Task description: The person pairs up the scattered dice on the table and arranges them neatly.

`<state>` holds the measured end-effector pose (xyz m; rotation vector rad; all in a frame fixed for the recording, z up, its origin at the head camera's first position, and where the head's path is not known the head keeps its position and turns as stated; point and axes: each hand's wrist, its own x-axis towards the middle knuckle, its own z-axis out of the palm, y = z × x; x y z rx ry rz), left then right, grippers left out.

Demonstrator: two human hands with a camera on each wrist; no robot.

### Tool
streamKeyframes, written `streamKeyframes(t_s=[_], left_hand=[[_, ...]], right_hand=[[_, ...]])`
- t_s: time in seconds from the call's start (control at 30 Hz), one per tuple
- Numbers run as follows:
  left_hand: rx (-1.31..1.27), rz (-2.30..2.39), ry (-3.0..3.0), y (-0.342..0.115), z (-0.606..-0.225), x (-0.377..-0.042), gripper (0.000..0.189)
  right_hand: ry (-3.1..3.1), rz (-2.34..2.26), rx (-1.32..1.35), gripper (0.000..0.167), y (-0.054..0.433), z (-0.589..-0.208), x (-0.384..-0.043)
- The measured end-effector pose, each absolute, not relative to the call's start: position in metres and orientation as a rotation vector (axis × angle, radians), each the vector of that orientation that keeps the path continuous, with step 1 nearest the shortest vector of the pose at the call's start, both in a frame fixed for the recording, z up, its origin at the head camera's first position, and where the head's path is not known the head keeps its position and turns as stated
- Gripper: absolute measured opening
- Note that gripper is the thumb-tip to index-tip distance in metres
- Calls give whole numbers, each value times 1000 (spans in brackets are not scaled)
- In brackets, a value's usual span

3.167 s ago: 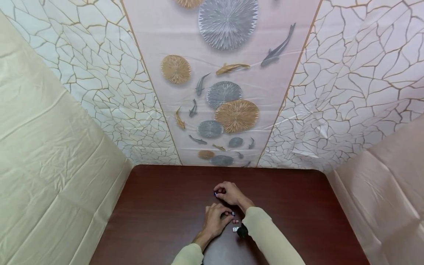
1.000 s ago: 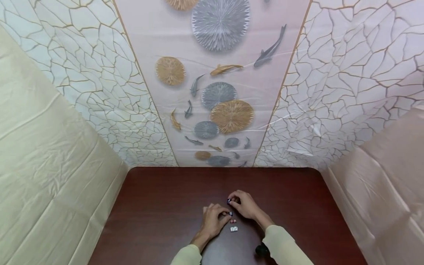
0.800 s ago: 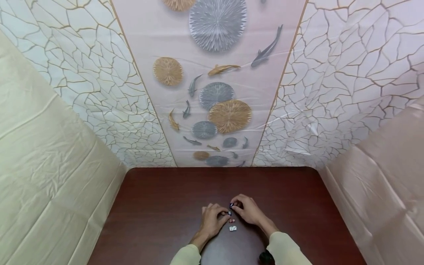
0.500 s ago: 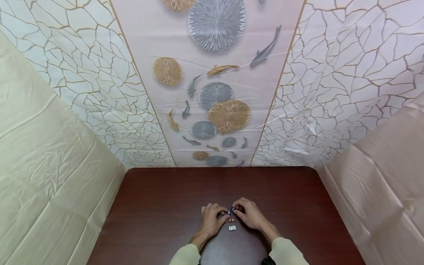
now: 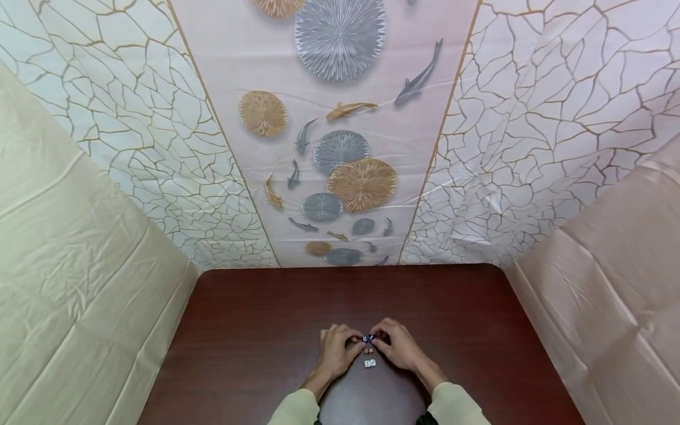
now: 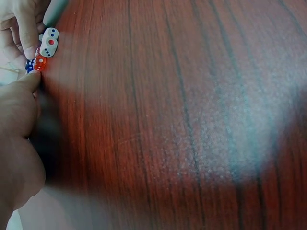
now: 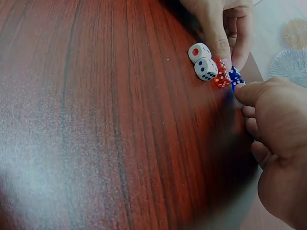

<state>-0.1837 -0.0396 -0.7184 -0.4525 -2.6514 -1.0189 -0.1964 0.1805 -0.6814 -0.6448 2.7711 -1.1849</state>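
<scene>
Two blue dice with white pips [image 7: 234, 74] sit side by side on the table, touching or almost touching. My left hand [image 5: 336, 352] pinches the left one between thumb and fingers, while my right hand [image 5: 402, 346] does the same with the right one. Fingertips cover part of both blue dice. Just nearer to me lies a pair of red dice [image 5: 369, 351], side by side. Nearest of all is a pair of white dice [image 5: 370, 363], also touching each other; a large red pip shows on one of them in the right wrist view. The pairs form short parallel rows.
The dark red-brown wooden table [image 5: 255, 330] spreads around the hands, with a glossy reflection in front. A patterned cloth [image 5: 340, 177] hangs behind its far edge. Plain beige cloth walls [image 5: 95, 283] stand at the left and right.
My right hand has brought its blue die from farther back on the table, first right and then toward me, to the left blue die. The left hand keeps its pinch in place.
</scene>
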Motion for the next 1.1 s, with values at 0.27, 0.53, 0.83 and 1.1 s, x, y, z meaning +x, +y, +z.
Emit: streamKeyframes(t_s=[0.27, 0.53, 0.83, 1.1], left_hand=[[-456, -995, -2656, -40, -717, -184, 13], [-462, -990, -2650, -41, -715, -183, 12], [-451, -1041, -2675, -41, -715, -183, 14], [-440, -1058, -2709, -41, -716, -184, 13]], right_hand=[[2797, -1195, -645, 12, 179, -684, -195], [2798, -1197, -643, 12, 178, -685, -196], [2857, -1189, -708, 14, 179, -688, -194], [2817, -1166, -638, 13, 178, -686, -195]])
